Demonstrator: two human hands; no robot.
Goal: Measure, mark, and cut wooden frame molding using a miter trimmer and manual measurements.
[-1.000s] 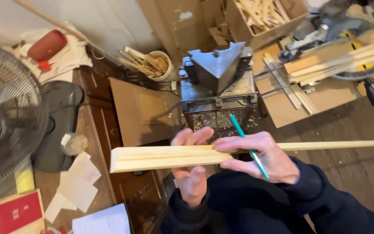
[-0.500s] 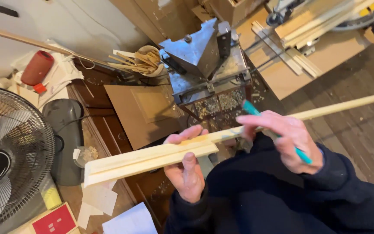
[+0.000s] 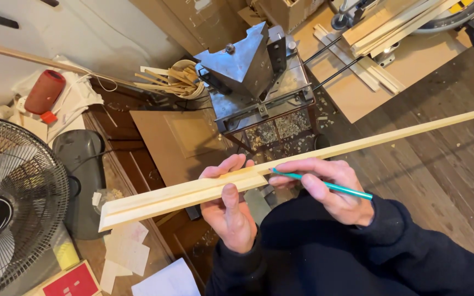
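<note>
A long pale wooden moulding strip point(image 3: 357, 145) runs across the view from lower left to upper right. My left hand point(image 3: 230, 208) grips it from below, thumb pressed on its top face near the middle. My right hand point(image 3: 330, 186) holds a teal pencil point(image 3: 325, 185) in a writing grip, its tip touching the strip just right of my left thumb. Both arms wear dark sleeves.
A metal cutting machine point(image 3: 253, 71) stands ahead over wood chips. A bucket of wood offcuts point(image 3: 179, 79) is to its left. A fan point(image 3: 12, 203) stands at left, with a red cylinder point(image 3: 45, 90) behind it. A mitre saw and stacked strips point(image 3: 396, 27) lie upper right.
The strip has tilted, its left end lower and right end higher. The pencil swung down from upright until its tip met the wood. The view has shifted closer.
</note>
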